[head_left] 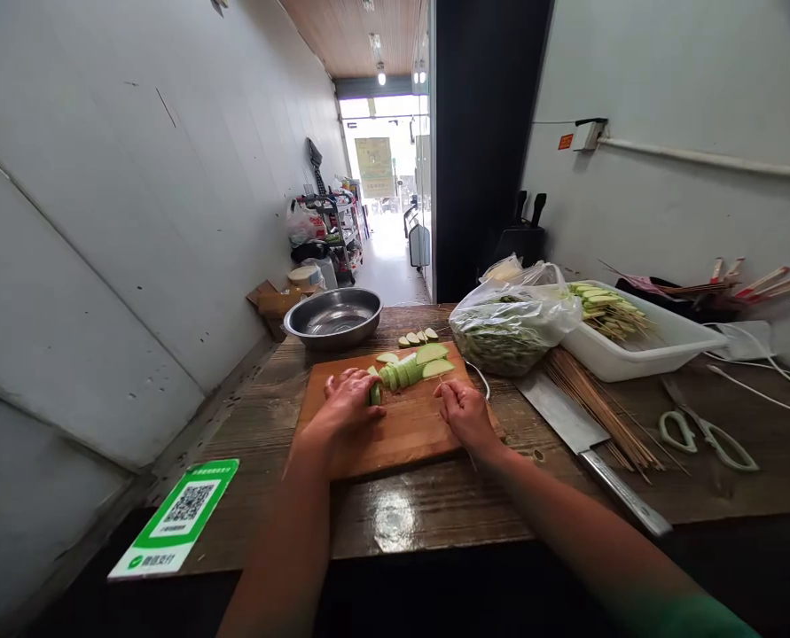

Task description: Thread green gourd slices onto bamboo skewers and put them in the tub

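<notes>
My left hand (353, 397) is closed around the near end of a row of zucchini slices (401, 372), pale inside with green skin. The row lies on a wooden cutting board (414, 439). To the right of the row, my right hand (465, 412) is pinched on a thin bamboo skewer (473, 462), mostly hidden by the fingers. Two larger half-round slices (438, 368) rest between the row and my right hand. A few more slices (418, 338) lie on the table behind the board.
A steel bowl (334, 319) stands at the back left. To the right are a plastic bag of greens (511, 332), a cleaver (560, 416), loose skewers (600, 403), scissors (707, 430) and a white tray (667, 354) of skewered slices. A green QR card (178, 514) lies front left.
</notes>
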### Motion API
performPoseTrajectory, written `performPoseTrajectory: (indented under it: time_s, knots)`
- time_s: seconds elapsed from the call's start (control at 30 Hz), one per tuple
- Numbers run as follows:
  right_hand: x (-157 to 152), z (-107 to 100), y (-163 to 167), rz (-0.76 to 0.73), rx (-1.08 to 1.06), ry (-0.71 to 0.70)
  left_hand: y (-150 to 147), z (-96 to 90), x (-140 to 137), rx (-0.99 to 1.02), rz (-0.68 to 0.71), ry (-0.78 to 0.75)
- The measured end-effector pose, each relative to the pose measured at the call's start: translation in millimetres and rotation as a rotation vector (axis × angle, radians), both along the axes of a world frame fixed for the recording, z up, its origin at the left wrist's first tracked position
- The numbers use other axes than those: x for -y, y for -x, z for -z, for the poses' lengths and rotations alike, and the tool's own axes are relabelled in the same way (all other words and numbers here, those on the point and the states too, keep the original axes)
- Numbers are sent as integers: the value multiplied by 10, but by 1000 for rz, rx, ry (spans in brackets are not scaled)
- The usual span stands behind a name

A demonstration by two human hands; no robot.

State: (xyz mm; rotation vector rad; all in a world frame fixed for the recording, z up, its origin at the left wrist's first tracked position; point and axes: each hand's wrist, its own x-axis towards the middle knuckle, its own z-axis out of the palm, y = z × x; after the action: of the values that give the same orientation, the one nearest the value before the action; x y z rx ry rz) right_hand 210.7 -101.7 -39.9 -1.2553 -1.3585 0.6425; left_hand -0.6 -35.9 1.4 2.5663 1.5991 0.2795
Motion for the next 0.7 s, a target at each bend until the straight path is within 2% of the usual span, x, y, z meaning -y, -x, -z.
performPoseTrajectory:
  time_s: [0.13, 0.23, 0.37, 0.5, 0.57, 0.7]
  knots:
    - [18, -32, 16, -42, 7, 24, -4, 24, -55, -11, 39, 4]
    - [21, -39, 14, -59, 13, 27, -16, 13, -82, 36, 65, -56]
    - [21, -40, 3, -66, 13, 29, -65, -26, -62, 297, 121, -94]
    - [32, -48, 2, -106, 12, 32, -90, -52, -33, 587, 121, 36]
    - [37, -50, 7, -118, 24, 26, -88, -47, -30, 597, 104, 81]
    - [40, -55, 15, -112, 47, 10, -65, -36, -31, 421, 111, 104]
